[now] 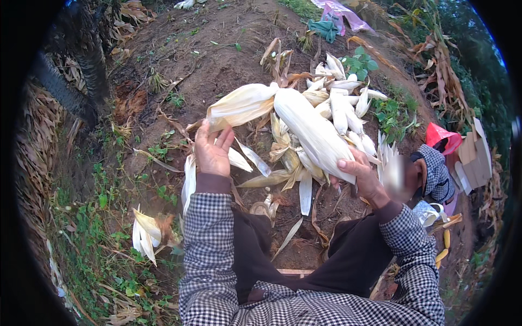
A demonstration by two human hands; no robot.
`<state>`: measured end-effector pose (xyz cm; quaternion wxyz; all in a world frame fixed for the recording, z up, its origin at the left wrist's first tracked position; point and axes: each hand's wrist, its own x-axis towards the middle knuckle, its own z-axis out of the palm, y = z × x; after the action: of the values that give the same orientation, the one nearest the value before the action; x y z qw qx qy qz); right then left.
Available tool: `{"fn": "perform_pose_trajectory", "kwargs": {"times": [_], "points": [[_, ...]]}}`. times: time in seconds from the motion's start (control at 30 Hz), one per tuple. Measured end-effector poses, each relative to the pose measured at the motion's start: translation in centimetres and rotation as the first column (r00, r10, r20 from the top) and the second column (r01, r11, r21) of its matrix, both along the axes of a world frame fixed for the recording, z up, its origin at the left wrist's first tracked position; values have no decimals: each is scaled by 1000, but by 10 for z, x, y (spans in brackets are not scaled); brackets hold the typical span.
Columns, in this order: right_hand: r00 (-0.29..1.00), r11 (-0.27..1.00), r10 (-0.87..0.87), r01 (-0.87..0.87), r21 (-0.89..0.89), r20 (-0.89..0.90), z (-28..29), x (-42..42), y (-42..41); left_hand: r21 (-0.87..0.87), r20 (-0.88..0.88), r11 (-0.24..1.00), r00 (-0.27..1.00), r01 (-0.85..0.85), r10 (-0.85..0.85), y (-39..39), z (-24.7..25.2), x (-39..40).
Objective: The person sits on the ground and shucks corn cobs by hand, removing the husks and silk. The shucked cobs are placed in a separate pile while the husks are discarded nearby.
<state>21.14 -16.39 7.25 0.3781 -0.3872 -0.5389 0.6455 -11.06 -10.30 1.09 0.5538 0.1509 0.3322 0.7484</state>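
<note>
An ear of corn in a pale husk (312,132) slants across the middle of the view, with my right hand (361,173) closed around its lower right end. From its upper end a loose husk leaf (240,106) stretches out to the left. My left hand (214,148) is at the tip of that leaf, palm up and fingers apart; whether the fingertips pinch the leaf cannot be told. Beyond the held ear lies a pile of corn ears in husks (346,114). Peeled husk leaves (306,191) are scattered on the soil between my knees.
A person in a checked garment (436,175) is close at the right, beside a red bag (442,138) and a cardboard box (475,157). Yellow corn ears (444,246) lie at the lower right. Green weeds (102,240) and a tree trunk (87,65) stand to the left.
</note>
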Motion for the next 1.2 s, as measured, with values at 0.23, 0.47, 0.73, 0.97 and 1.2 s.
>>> {"fn": "perform_pose_trajectory", "kwargs": {"times": [0.23,0.47,0.73,0.97,1.2], "points": [[972,970,149,-179,163,181,-30,-29,-14,141,-91,840,852,524,-516,-32,34,108],[902,843,-241,12,538,358,16,-27,36,-54,-897,978,421,201,-136,-22,19,107],[841,916,-359,234,326,406,23,-48,96,-62,-977,993,-210,98,-40,-36,20,140],[631,560,-515,-265,785,581,22,-76,101,-149,-988,979,-58,137,-143,-27,9,139],[878,659,-464,250,710,121,30,-85,111,-154,-721,822,507,548,-473,-21,12,138]]}}
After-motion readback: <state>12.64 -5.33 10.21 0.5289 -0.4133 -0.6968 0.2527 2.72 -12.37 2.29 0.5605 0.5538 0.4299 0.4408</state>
